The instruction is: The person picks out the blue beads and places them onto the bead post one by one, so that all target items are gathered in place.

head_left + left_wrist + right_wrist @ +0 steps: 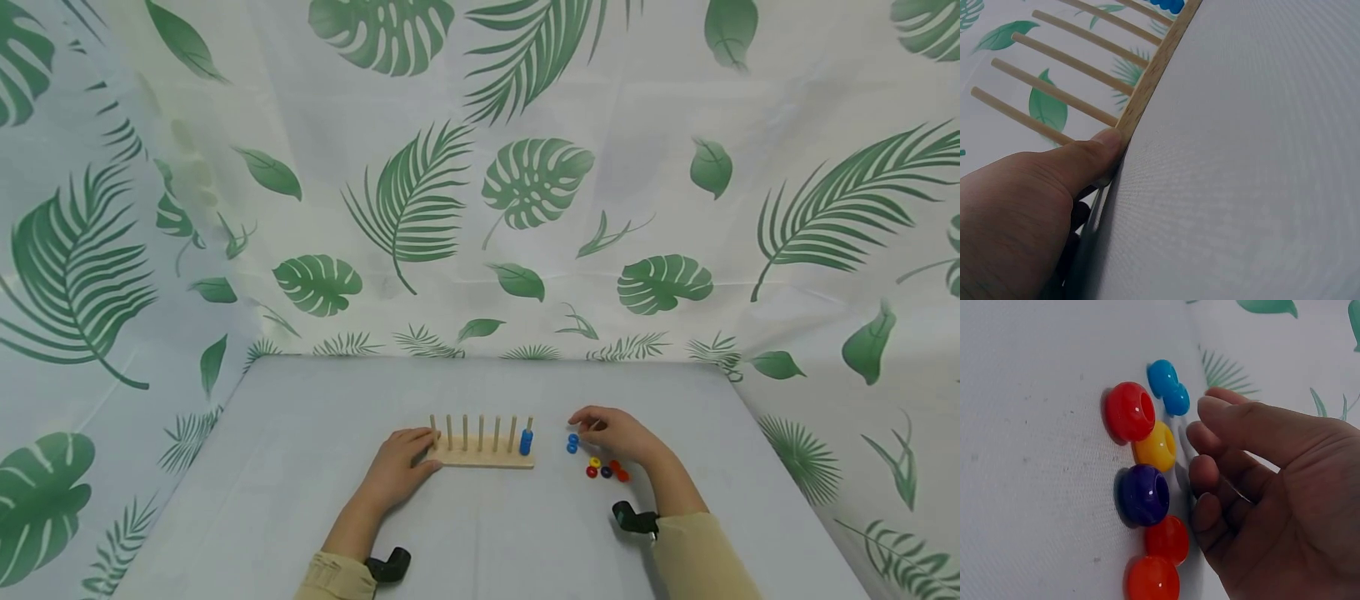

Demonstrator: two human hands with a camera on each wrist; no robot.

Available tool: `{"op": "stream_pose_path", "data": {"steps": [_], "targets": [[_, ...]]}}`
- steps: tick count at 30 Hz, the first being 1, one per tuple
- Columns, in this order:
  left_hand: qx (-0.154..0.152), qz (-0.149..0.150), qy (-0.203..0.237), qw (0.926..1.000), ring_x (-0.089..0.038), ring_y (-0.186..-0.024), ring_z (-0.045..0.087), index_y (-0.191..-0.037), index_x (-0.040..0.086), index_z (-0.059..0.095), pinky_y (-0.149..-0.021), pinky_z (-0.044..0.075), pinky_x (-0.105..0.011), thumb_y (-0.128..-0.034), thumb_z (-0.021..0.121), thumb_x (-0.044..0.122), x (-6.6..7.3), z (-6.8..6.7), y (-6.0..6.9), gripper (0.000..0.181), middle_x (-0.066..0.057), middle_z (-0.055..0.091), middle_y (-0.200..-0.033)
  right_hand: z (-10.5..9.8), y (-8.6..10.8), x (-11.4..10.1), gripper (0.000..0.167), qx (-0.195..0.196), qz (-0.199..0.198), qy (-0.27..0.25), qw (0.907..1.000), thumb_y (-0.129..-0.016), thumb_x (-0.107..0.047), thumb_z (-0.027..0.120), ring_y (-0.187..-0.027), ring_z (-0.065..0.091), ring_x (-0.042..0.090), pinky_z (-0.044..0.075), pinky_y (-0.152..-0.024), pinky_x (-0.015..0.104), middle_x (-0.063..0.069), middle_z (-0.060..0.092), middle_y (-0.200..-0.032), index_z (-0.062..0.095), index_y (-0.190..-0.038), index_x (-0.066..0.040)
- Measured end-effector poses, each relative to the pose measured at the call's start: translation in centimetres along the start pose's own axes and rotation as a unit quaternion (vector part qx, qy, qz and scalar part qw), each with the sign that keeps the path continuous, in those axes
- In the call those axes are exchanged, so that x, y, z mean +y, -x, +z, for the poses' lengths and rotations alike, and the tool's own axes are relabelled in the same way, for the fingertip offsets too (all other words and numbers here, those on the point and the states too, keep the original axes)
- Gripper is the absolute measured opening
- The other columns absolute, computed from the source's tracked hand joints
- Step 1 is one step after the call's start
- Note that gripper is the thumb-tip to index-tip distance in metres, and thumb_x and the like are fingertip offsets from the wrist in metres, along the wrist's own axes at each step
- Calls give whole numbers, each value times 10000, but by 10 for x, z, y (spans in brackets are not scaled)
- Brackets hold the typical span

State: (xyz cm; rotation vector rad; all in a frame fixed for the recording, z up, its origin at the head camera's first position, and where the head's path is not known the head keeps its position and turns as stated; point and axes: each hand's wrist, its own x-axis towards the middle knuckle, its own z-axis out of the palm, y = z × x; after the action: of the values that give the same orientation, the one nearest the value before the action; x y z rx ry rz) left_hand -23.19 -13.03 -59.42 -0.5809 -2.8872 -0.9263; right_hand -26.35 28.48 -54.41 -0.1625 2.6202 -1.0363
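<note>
My left hand [401,467] grips the left end of a wooden peg rack [483,457], thumb on its front edge. In the left wrist view the thumb [1107,140] presses the base beside the first peg; the other fingers are mostly hidden. Several blue beads [526,442] are stacked on the rightmost peg. My right hand [618,433] hovers just beside two light blue beads [1169,387], fingers loosely bent. No bead shows between its thumb and fingers.
Nearer the right wrist lie a red bead [1130,412], a yellow bead [1155,447], a dark blue bead [1144,495] and two orange-red beads [1166,540]. A white cloth covers the table [300,433]. Leaf-printed curtains [480,317] stand behind and at the sides.
</note>
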Motion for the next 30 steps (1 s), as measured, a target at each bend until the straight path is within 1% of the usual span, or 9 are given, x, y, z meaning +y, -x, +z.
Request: {"op": "stream_pose_path", "data": {"steps": [4,9,11,13,16,19,25,30], "targets": [[10,5,21,10000,-308,-1357,473,-1380,138,592,-1138,384,-516,-917,687,390,1,-1,1,536,-33,567,-1431,1,-1,3,214,-88,-29,2,10000,-940,-151,663,-925,543,199,510,-731,292,9,606,-997,696,-1135,-233],[5,-4,25,10000,-301,-1362,468,-1388,145,585,-1143,380,-516,-919,684,396,-1,0,0,541,-30,560,-1439,3,-2,4,237,-273,162,-52,9995,-930,-144,670,-890,545,217,528,-693,297,37,577,-990,714,-1112,-288],[10,3,20,10000,-301,-1362,467,-1390,147,583,-1143,378,-519,-919,683,398,-2,1,0,543,-29,559,-1440,3,-3,4,230,-309,152,36,9994,-926,-141,671,-876,543,214,525,-686,297,42,570,-975,720,-1095,-289],[18,14,11,10000,-300,-1361,469,-1389,151,584,-1142,379,-520,-918,684,399,-2,1,0,542,-28,560,-1440,3,-4,3,209,-310,131,104,9994,-923,-139,673,-862,540,211,512,-684,295,39,565,-948,722,-1067,-282],[35,35,22,10000,-301,-1358,472,-1384,153,589,-1140,381,-525,-917,686,397,-3,2,0,536,-28,563,-1437,4,-5,3,170,-266,-9,270,9993,-920,-131,673,-850,524,196,483,-680,290,33,560,-905,711,-1048,-236],[26,27,17,10000,-296,-1362,470,-1384,161,590,-1144,377,-521,-916,685,401,-3,2,0,534,-22,562,-1439,4,-6,3,148,-260,-67,280,9992,-916,-129,680,-826,521,194,465,-663,293,36,554,-874,694,-1047,-197],[30,33,-2,10000,-295,-1360,472,-1384,153,590,-1144,378,-518,-915,688,398,-3,2,0,538,-26,564,-1436,5,-6,5,142,-283,-33,235,9993,-914,-157,690,-790,529,187,473,-640,285,35,553,-859,680,-1045,-212],[23,33,5,10000,-292,-1359,473,-1386,146,588,-1144,380,-514,-915,688,398,-3,2,0,543,-26,565,-1435,7,-6,6,122,-168,-10,297,9994,-910,-202,704,-755,533,185,468,-617,288,35,553,-841,666,-1026,-200]]}}
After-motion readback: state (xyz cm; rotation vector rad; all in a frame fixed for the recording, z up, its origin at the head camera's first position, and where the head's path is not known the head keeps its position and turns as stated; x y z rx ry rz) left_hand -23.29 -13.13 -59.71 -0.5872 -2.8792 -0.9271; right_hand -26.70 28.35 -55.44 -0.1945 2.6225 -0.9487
